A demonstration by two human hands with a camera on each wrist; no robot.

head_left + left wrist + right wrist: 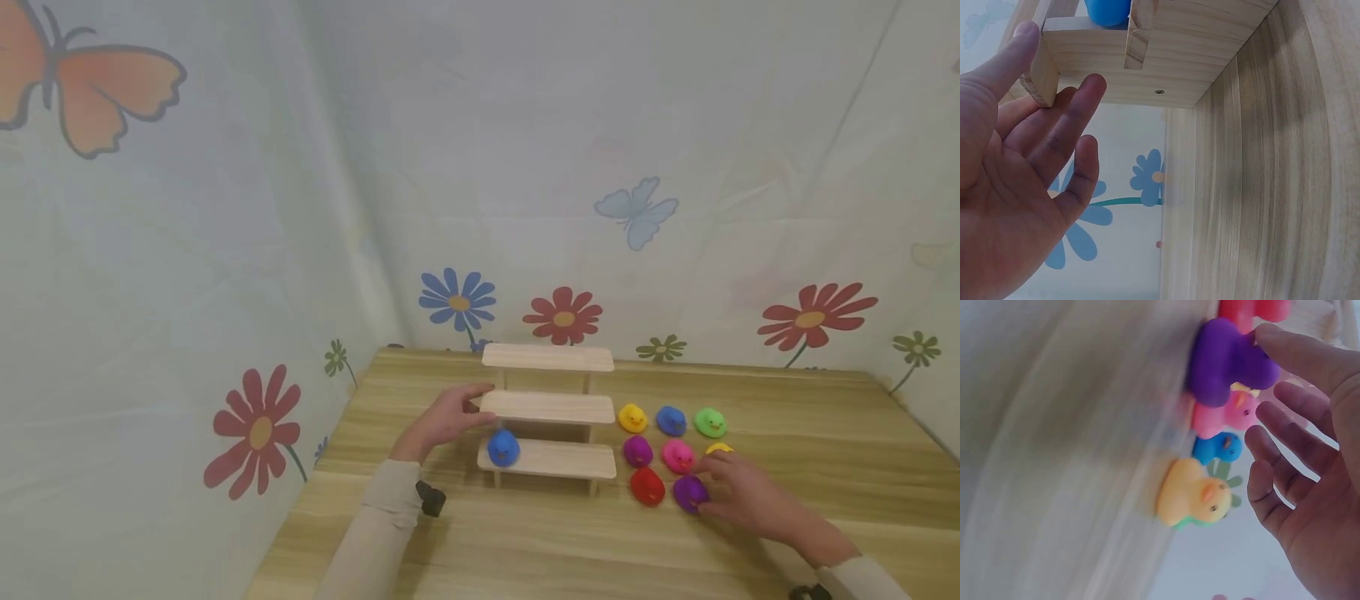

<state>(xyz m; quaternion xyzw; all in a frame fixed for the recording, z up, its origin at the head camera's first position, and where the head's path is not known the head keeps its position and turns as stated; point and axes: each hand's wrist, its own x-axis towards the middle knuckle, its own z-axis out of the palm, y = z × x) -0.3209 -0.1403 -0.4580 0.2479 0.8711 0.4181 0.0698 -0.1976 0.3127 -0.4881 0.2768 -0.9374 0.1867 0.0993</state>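
A three-tier wooden display shelf (547, 407) stands on the table, with a blue rubber duck (503, 448) at the left of its lowest tier. My left hand (448, 415) holds the left end of the middle tier, thumb on one side of the board and fingers on the other in the left wrist view. On the right, my right hand (753, 500) is over the near purple rubber duck (691, 493), fingers spread and loosely bent. In the right wrist view its thumb tip overlaps that duck's head (1257, 362); whether they touch I cannot tell.
Several other rubber ducks sit in rows right of the shelf: red (647, 486), pink (678, 456), another purple (638, 451), yellow (632, 418), blue (671, 420) and green (710, 422). A second yellow duck (720, 448) is partly behind my right hand. A flowered cloth backdrop (480, 208) borders the table.
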